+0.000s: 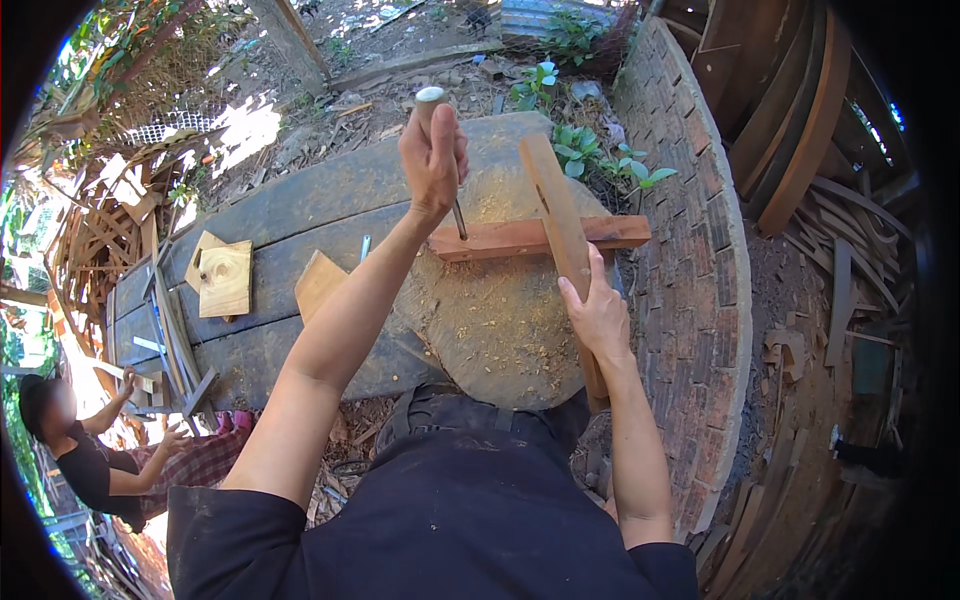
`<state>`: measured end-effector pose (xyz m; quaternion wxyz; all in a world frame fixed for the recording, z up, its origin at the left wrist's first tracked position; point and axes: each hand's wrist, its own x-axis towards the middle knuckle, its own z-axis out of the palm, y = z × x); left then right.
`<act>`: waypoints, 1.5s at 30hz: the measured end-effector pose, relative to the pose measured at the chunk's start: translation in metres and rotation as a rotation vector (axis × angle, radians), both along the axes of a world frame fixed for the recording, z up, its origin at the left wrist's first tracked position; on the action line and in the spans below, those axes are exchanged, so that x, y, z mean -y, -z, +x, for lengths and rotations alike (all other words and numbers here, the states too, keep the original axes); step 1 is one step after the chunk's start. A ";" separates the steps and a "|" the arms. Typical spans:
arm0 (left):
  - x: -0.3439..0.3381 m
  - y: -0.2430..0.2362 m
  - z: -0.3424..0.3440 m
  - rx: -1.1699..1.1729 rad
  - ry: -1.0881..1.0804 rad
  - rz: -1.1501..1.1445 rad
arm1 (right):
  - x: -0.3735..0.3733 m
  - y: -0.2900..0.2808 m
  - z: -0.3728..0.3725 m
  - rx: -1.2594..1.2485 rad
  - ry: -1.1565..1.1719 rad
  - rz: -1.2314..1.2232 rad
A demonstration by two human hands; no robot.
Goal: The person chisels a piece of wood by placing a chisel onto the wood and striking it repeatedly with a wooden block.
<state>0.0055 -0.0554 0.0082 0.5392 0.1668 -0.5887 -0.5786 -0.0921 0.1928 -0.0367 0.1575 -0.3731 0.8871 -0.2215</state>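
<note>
My left hand (432, 165) is closed round the handle of a chisel (459, 218), its pale round butt showing above my fist. The blade points down, with its tip at a dark spot near the left end of a reddish wooden beam (490, 239). That beam lies crosswise on a round wooden slab (500, 320) strewn with sawdust and chips. In my right hand (600, 315) is a long wooden bar (556, 210), gripped toward its near end. It slants across above the beam; whether the two touch, I cannot tell.
Pale wood pieces (226, 280) lie on the plank table (290, 245), left of my arm. A low brick wall (690, 260) curves along the right, with stacked timber beyond. Another person (110, 450) sits at the left near wood strips. Leafy plants (580, 150) grow behind the slab.
</note>
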 end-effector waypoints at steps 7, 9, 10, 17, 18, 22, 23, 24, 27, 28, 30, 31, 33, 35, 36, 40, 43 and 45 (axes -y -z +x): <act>-0.007 0.006 -0.014 0.255 -0.104 -0.211 | 0.003 -0.005 0.003 0.072 0.024 0.004; -0.017 0.003 -0.023 0.241 -0.124 -0.305 | -0.003 0.010 -0.014 0.177 -0.002 -0.160; -0.022 0.001 -0.028 0.232 -0.148 -0.400 | -0.007 0.018 -0.024 0.285 -0.033 -0.327; -0.025 -0.001 -0.016 0.286 -0.068 -0.355 | 0.019 -0.157 -0.004 0.471 -0.098 -0.784; -0.026 -0.003 -0.015 0.278 -0.062 -0.358 | 0.021 -0.175 -0.002 0.462 -0.094 -0.788; -0.026 0.002 -0.018 0.244 -0.061 -0.385 | 0.032 -0.192 0.005 0.000 -0.310 -0.673; -0.028 0.002 -0.020 0.222 -0.042 -0.387 | 0.031 -0.192 0.008 -0.034 -0.343 -0.399; -0.029 0.002 -0.021 0.218 -0.041 -0.388 | 0.031 -0.193 0.005 -0.038 -0.343 -0.400; -0.031 0.000 -0.019 0.188 -0.009 -0.364 | 0.029 -0.196 -0.001 -0.085 -0.394 -0.429; -0.028 -0.001 -0.017 0.253 -0.016 -0.375 | 0.031 -0.199 0.000 -0.078 -0.401 -0.427; -0.029 0.001 -0.010 0.330 -0.030 -0.379 | 0.035 -0.203 0.003 0.030 -0.416 -0.805; -0.031 0.003 -0.009 0.313 -0.011 -0.373 | 0.033 -0.197 0.007 0.041 -0.423 -0.803; -0.035 -0.001 -0.014 0.280 0.054 -0.362 | 0.030 -0.180 0.013 -0.116 -0.343 -0.431; -0.026 0.002 -0.021 0.221 0.038 -0.350 | 0.036 -0.173 0.008 -0.027 -0.323 -0.369; -0.027 0.004 -0.024 0.169 0.044 -0.324 | 0.035 -0.163 -0.001 -0.035 -0.324 -0.367; -0.012 -0.002 -0.022 0.392 0.095 -0.269 | 0.034 -0.123 -0.007 0.308 -0.219 -0.714; -0.001 0.005 -0.041 0.351 0.115 -0.238 | 0.026 -0.056 -0.030 0.072 -0.065 -0.633; 0.006 0.008 -0.050 0.364 0.121 -0.202 | 0.016 -0.017 -0.038 0.078 -0.008 -0.412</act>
